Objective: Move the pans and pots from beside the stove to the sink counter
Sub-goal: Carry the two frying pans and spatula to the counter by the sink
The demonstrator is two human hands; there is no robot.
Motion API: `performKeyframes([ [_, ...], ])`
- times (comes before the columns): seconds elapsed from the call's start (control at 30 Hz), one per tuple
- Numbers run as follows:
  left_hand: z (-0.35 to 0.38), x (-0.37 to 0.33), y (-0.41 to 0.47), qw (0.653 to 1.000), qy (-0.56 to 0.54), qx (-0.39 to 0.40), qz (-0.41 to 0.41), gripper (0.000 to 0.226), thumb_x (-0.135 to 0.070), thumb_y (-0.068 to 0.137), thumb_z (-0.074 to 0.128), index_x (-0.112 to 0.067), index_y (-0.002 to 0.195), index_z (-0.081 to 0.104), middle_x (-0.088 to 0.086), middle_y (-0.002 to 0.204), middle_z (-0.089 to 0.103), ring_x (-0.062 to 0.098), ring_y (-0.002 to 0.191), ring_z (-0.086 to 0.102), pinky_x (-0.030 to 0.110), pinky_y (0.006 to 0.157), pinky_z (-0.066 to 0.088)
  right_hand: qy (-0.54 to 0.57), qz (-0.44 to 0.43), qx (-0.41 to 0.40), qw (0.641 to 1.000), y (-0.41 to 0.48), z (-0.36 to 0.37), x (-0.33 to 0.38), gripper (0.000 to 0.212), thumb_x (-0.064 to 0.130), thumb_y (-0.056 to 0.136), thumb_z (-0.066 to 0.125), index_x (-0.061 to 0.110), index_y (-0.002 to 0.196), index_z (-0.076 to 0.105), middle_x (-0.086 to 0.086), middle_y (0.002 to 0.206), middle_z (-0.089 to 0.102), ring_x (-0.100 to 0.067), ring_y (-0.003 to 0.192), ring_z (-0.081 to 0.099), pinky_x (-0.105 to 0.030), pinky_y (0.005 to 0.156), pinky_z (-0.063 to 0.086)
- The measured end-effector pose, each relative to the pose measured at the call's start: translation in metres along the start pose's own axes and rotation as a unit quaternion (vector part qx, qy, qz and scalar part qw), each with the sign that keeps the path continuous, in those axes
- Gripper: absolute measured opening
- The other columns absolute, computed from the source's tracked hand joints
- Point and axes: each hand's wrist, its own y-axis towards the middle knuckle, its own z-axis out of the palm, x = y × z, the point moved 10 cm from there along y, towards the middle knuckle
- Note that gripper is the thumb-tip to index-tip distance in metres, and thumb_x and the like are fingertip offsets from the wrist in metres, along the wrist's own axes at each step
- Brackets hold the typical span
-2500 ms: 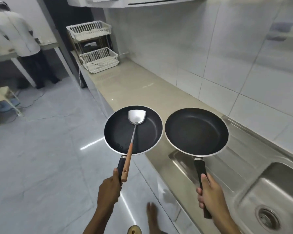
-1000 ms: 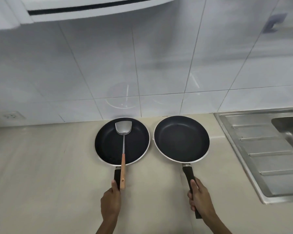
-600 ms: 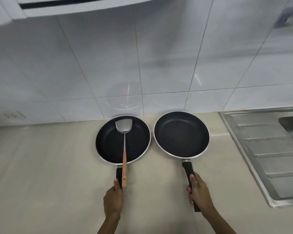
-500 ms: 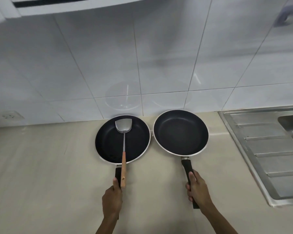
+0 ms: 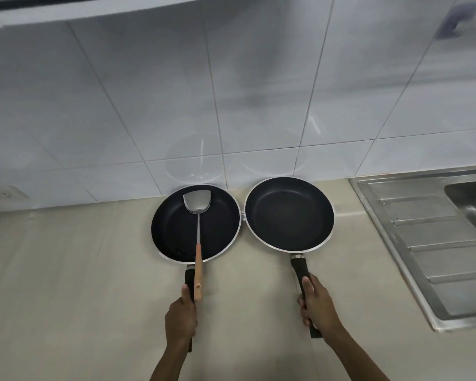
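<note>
Setting both pans down on the counter (image 5: 66,270) is the step I am in, and I judge it nearly done: the left pan (image 5: 173,229) and the right pan (image 5: 289,213) sit side by side at the counter's back edge, against the tiled wall (image 5: 231,92), rims almost touching, with the sink's drainboard (image 5: 423,237) just beside the right pan. Whether the bases are fully down I cannot tell, though both look level and low. My left hand (image 5: 180,320) is clenched around the left pan's black handle, thumb laid along it; my right hand (image 5: 318,306) is wrapped around the right pan's handle (image 5: 300,270) the same way. A spatula (image 5: 198,235) lies in the left pan, blade near the far rim, its wooden grip hanging over the near rim beside my thumb; I cannot tell whether my thumb touches it. Both pans have their long axes running from the wall toward the counter's front edge, handles pointing back at me, the right one angled slightly toward the sink. Next, I think, comes letting go: opening both hands gently so neither pan skids or rocks and the spatula does not roll out, then drawing my arms back off the front edge.
</note>
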Motion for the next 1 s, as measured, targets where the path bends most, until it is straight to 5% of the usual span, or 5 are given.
performKeyframes([
  [0.47, 0.004, 0.006, 0.002, 0.996, -0.077, 0.038, -0.013, 0.075, -0.057, 0.105, 0.024, -0.007, 0.062, 0.061, 0.014, 0.061, 0.064, 0.031, 0.059, 0.059, 0.038, 0.064, 0.048, -0.038, 0.007, -0.011, 0.999, -0.001, -0.001, 0.003, 0.027, 0.035, 0.108, 0.035, 0.016, 0.111, 0.055, -0.012, 0.067, 0.053, -0.016, 0.039, 0.042, -0.029, 0.039, 0.04],
  [0.7, -0.001, 0.025, -0.024, 0.988, -0.146, 0.049, -0.027, 0.07, -0.068, 0.096, 0.041, -0.008, 0.064, 0.062, 0.01, 0.056, 0.063, 0.026, 0.049, 0.057, 0.032, 0.052, 0.047, -0.072, 0.02, -0.013, 0.997, -0.009, -0.009, -0.003, 0.042, 0.042, 0.107, 0.035, 0.007, 0.096, 0.055, -0.012, 0.064, 0.063, -0.018, 0.036, 0.053, -0.026, 0.037, 0.045],
  [0.87, -0.007, 0.064, -0.086, 0.979, -0.203, 0.009, -0.021, 0.062, -0.065, 0.093, 0.052, -0.01, 0.066, 0.064, 0.003, 0.049, 0.059, 0.017, 0.04, 0.051, 0.029, 0.046, 0.044, -0.05, 0.013, 0.043, 0.998, -0.046, -0.014, -0.038, 0.054, 0.052, 0.103, 0.041, 0.003, 0.092, 0.061, -0.009, 0.06, 0.065, -0.019, 0.039, 0.059, -0.029, 0.039, 0.051],
  [1.0, 0.01, 0.079, -0.156, 0.992, -0.124, -0.009, 0.036, 0.054, -0.051, 0.1, 0.051, -0.005, 0.077, 0.067, -0.001, 0.05, 0.063, 0.016, 0.047, 0.059, 0.034, 0.05, 0.051, -0.065, -0.017, 0.103, 0.992, -0.094, -0.038, -0.069, 0.049, 0.048, 0.103, 0.047, 0.005, 0.09, 0.065, -0.01, 0.061, 0.066, -0.021, 0.042, 0.059, -0.033, 0.041, 0.052],
])
